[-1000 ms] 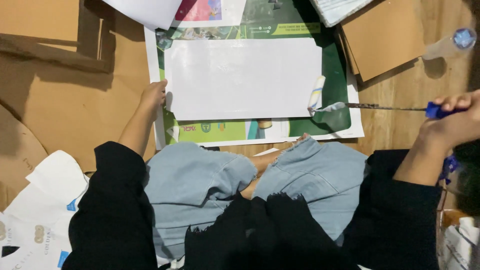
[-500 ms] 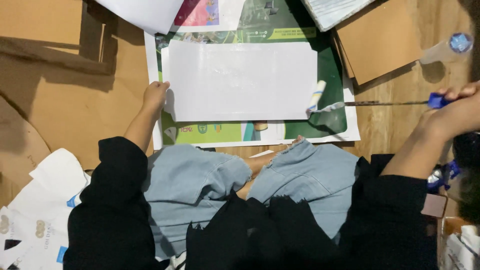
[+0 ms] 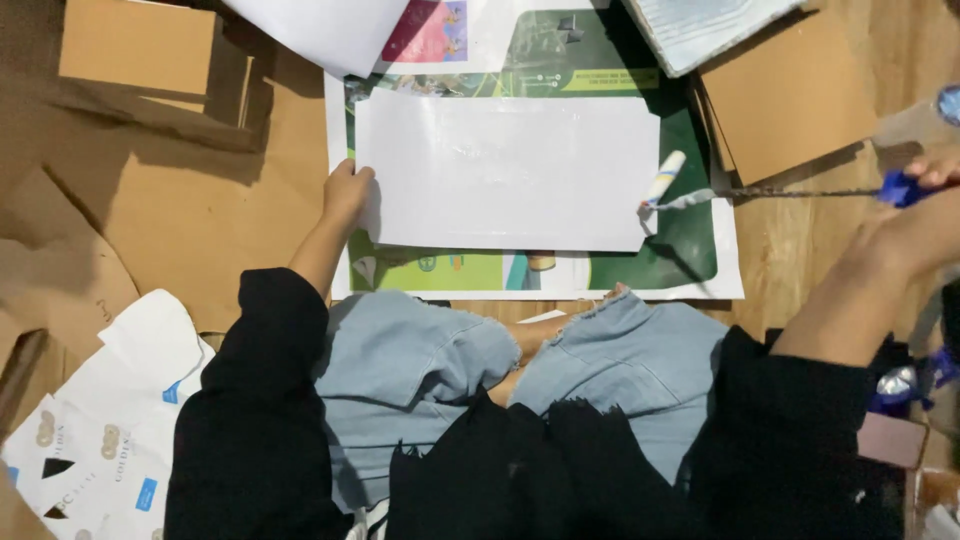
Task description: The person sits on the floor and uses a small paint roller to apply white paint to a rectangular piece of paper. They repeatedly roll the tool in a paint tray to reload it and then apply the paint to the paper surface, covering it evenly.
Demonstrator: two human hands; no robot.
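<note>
A white rectangular sheet lies on a green printed poster on the floor. My left hand presses on the sheet's left edge, fingers curled over it. My right hand is at the far right and grips the blue handle of a long thin brush. The brush's shaft reaches left, and its whitish tip touches the sheet's right edge. A small white tube lies just above the tip. My knees in light blue denim are below the poster.
Flat brown cardboard covers the floor at left, another cardboard piece lies at upper right. White printed paper sits at lower left. A clear bottle with a blue cap lies at the right edge on wooden floor.
The view has shifted slightly. My right hand has drawn the brush a little to the right, with the tip staying by the sheet's right edge. My left hand stays on the left edge.
</note>
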